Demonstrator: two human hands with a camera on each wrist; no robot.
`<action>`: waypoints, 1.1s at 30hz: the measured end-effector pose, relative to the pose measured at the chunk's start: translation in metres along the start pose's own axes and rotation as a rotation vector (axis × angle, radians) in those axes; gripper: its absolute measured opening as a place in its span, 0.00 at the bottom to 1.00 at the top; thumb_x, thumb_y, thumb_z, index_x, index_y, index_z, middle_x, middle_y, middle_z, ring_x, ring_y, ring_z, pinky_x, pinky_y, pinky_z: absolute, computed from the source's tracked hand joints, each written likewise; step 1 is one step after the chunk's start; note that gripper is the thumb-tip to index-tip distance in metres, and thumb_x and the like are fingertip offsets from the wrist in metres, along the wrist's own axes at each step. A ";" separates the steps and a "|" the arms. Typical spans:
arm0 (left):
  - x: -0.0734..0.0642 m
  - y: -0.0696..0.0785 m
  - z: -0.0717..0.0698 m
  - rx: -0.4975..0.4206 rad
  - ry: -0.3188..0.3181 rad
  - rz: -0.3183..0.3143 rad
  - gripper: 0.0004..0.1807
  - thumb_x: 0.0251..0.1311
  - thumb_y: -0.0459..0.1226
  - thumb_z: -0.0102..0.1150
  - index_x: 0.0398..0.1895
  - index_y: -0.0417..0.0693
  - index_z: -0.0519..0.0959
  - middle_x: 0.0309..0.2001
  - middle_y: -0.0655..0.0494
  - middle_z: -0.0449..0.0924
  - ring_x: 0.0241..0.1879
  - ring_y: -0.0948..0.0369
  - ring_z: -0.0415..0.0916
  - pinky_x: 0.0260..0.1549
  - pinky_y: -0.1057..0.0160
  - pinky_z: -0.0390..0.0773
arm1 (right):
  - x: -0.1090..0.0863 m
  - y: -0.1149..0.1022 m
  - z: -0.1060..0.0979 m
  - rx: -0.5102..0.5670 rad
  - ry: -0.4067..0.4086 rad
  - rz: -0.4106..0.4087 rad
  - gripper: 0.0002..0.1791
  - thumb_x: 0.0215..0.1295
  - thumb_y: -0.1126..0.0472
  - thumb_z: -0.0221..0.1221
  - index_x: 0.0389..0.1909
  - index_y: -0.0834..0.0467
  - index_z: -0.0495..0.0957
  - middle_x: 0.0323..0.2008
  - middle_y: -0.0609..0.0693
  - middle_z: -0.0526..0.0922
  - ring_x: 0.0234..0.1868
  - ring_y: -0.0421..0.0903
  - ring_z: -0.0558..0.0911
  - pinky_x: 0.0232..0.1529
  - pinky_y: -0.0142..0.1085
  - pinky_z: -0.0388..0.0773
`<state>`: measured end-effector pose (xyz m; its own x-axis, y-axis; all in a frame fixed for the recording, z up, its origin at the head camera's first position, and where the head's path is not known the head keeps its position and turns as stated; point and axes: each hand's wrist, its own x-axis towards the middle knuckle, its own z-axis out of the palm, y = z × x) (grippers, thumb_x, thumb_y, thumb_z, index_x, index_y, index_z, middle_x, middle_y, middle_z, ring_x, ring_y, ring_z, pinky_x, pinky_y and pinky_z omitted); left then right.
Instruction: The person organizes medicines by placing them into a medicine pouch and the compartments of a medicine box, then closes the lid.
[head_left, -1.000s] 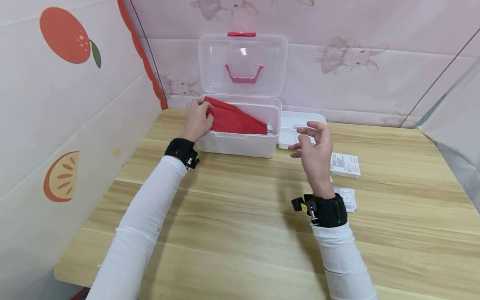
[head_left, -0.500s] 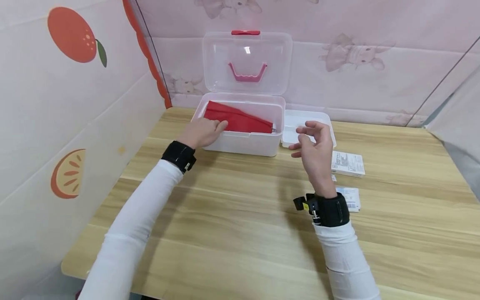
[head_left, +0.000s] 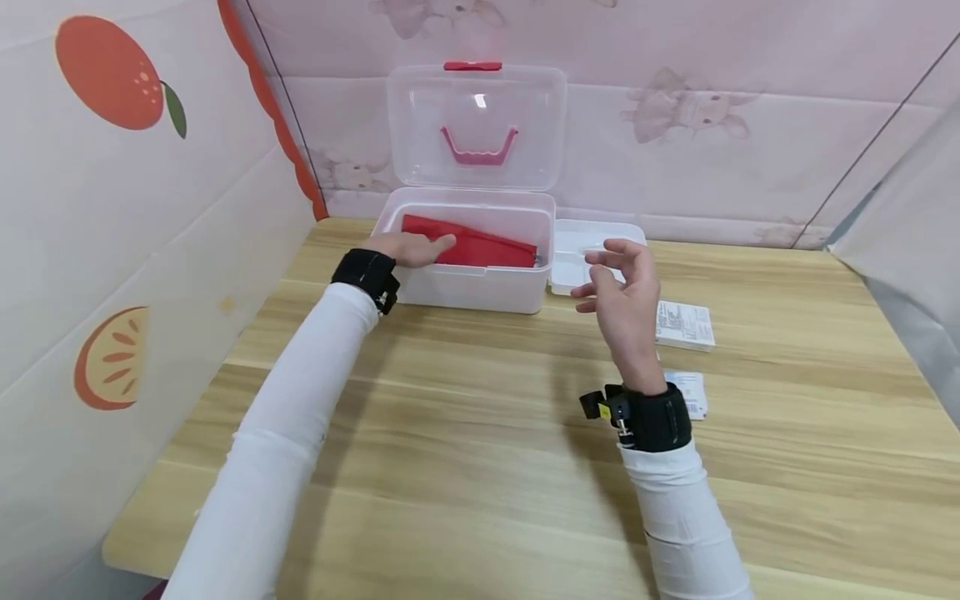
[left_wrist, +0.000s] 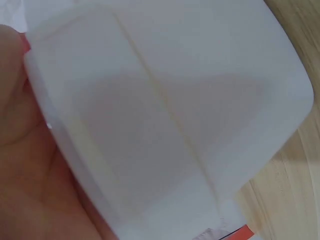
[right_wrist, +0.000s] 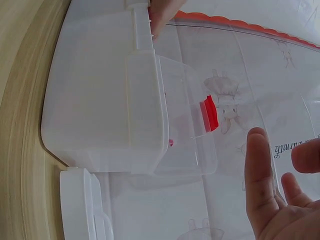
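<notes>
A translucent storage box [head_left: 487, 292] stands at the back of the table with its lid [head_left: 416, 125] raised. Inside lies a red folded cloth [head_left: 472, 246], low behind the front wall. My left hand [head_left: 408, 247] reaches over the box's front left rim onto the cloth, thumb held out straight. In the left wrist view, the palm [left_wrist: 35, 170] is right beside the box wall [left_wrist: 185, 100]; the fingertips are hidden. My right hand [head_left: 628, 308] hovers right of the box, fingers loosely bent and holding nothing.
A white compartment tray [head_left: 570, 237] sits against the box's right side. Behind my right hand and wrist lie a white printed carton [head_left: 686, 325] and a smaller pale packet [head_left: 692, 393]. Printed curtains [head_left: 600, 167] enclose the table's back and left side.
My left hand has let go of the cloth's raised left corner and flattened over it. The cloth now sits lower in the box. My right hand has stayed where it was.
</notes>
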<state>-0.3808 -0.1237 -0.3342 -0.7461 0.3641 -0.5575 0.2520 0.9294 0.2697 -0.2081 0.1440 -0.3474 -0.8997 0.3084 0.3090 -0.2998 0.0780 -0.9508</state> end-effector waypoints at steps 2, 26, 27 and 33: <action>0.000 -0.002 -0.002 -0.018 -0.023 -0.011 0.42 0.65 0.62 0.18 0.70 0.41 0.43 0.71 0.42 0.45 0.67 0.48 0.43 0.66 0.48 0.46 | 0.000 -0.001 0.001 0.006 0.001 -0.006 0.15 0.64 0.68 0.46 0.52 0.58 0.65 0.43 0.56 0.77 0.25 0.57 0.80 0.21 0.31 0.81; -0.050 0.098 0.074 -0.168 1.532 0.747 0.11 0.58 0.34 0.48 0.29 0.35 0.79 0.35 0.42 0.79 0.39 0.50 0.69 0.37 0.56 0.72 | 0.066 0.032 -0.060 -0.851 -0.354 -0.071 0.10 0.55 0.66 0.49 0.35 0.66 0.75 0.30 0.63 0.81 0.25 0.53 0.79 0.26 0.42 0.75; -0.052 0.101 0.078 -0.184 1.538 0.752 0.11 0.58 0.34 0.48 0.28 0.36 0.79 0.35 0.43 0.79 0.39 0.51 0.69 0.37 0.56 0.72 | 0.074 0.036 -0.063 -0.906 -0.383 -0.074 0.11 0.53 0.66 0.50 0.36 0.66 0.75 0.31 0.64 0.82 0.28 0.54 0.79 0.28 0.45 0.74; -0.066 0.117 0.094 -0.244 1.515 0.757 0.12 0.58 0.35 0.48 0.29 0.37 0.80 0.34 0.45 0.80 0.40 0.53 0.70 0.39 0.58 0.73 | 0.114 0.063 -0.076 -1.132 -0.544 0.000 0.20 0.52 0.67 0.51 0.47 0.70 0.70 0.42 0.71 0.78 0.42 0.62 0.75 0.41 0.57 0.73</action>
<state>-0.2443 -0.0333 -0.3395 -0.4229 0.1732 0.8894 0.8125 0.5070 0.2876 -0.3049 0.2564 -0.3736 -0.9946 -0.1016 0.0221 -0.1028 0.9297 -0.3536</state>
